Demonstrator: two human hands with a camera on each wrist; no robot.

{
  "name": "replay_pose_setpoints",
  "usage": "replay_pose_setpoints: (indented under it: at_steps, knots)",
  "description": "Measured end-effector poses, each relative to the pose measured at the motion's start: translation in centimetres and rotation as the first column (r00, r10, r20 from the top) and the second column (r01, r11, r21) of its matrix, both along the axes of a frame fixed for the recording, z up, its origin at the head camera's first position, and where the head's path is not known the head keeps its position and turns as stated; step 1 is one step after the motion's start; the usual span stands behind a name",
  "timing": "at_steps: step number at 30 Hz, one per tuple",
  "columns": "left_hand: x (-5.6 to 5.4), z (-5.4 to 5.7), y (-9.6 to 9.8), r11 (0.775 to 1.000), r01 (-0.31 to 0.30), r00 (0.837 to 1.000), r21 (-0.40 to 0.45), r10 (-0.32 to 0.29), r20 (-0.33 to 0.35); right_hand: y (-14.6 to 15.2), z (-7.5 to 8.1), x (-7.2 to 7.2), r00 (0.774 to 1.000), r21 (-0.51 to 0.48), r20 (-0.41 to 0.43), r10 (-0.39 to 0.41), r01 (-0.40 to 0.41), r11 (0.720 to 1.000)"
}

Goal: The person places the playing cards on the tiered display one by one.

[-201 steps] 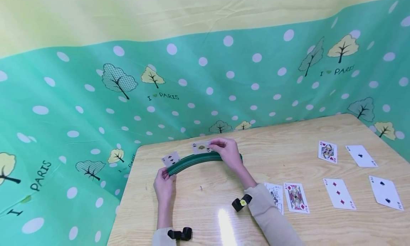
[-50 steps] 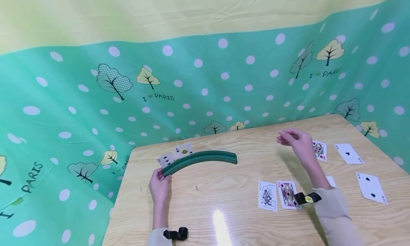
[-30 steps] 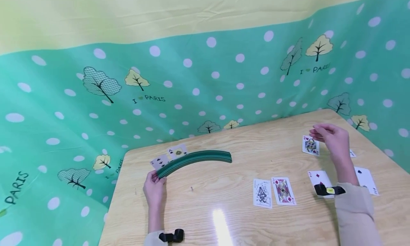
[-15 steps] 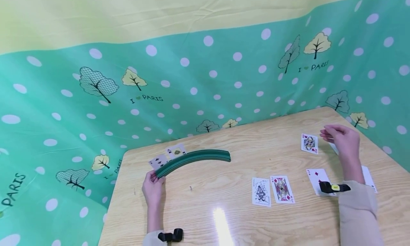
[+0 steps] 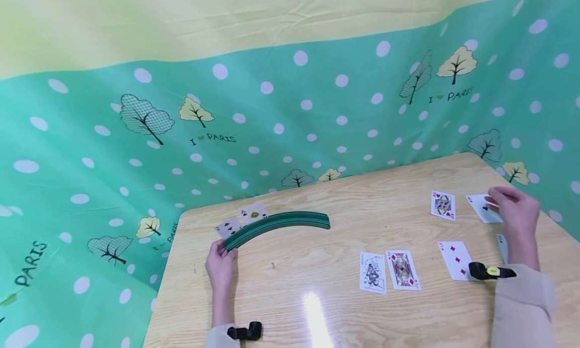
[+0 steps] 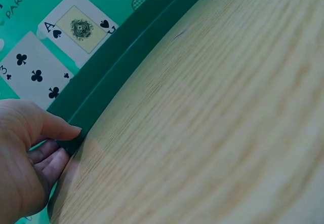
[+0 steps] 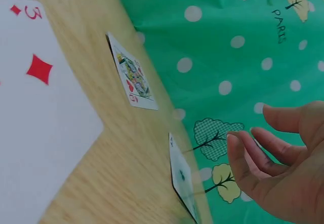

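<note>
My left hand [image 5: 220, 262] pinches the left end of a green curved card holder [image 5: 281, 221], thumb on its front in the left wrist view. The three of clubs [image 6: 28, 64] and the ace of spades [image 6: 63, 24] stand side by side in the holder's left part. My right hand [image 5: 520, 214] is over the right side of the table, by the ace of clubs [image 5: 479, 207], which it partly covers in the head view. Its fingers are loosely bent, with a gap between thumb and fingers [image 7: 240, 165] and nothing between them. The ace lies beneath, face up.
Also face up on the wooden table [image 5: 335, 267] are the queen of hearts [image 5: 443, 205], three of diamonds [image 5: 454, 260], jack of diamonds [image 5: 402, 270] and a joker [image 5: 373, 272]. My right wrist mostly hides the two of spades [image 5: 501, 245]. A green dotted curtain [image 5: 254, 111] borders the table's back.
My right hand has let go of the ace of spades, now standing in the holder, and has moved right across the table to the ace of clubs. The left hand keeps its grip.
</note>
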State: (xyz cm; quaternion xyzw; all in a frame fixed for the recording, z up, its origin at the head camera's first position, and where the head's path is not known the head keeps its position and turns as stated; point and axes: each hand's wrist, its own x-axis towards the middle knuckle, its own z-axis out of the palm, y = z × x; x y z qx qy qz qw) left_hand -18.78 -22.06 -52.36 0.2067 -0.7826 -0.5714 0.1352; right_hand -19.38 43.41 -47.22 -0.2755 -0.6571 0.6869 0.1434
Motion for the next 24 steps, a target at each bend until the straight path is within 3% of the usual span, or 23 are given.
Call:
replay_pose_setpoints:
  at_steps: [6, 11, 17, 24]
  knots:
    - [-0.1, -0.1, 0.5, 0.998, 0.019, 1.0, 0.052, -0.019, 0.003, 0.7, -0.5, 0.4, 0.999, -0.071, -0.002, -0.039, 0.039, 0.997]
    - [-0.1, -0.1, 0.5, 0.999, 0.029, 1.0, 0.034, -0.03, 0.011, 0.9, -0.5, 0.6, 0.997, -0.152, -0.007, -0.076, 0.074, 0.986]
    - [0.1, -0.1, -0.1, 1.0, 0.007, 1.0, 0.018, -0.007, 0.019, 0.5, -0.4, 0.0, 0.997, -0.153, 0.006, -0.074, 0.074, 0.985]
    - [0.1, 0.0, -0.1, 0.999, 0.026, 1.0, 0.042, -0.027, 0.011, 1.2, -0.5, -0.3, 0.995, -0.147, 0.037, -0.09, 0.095, 0.985]
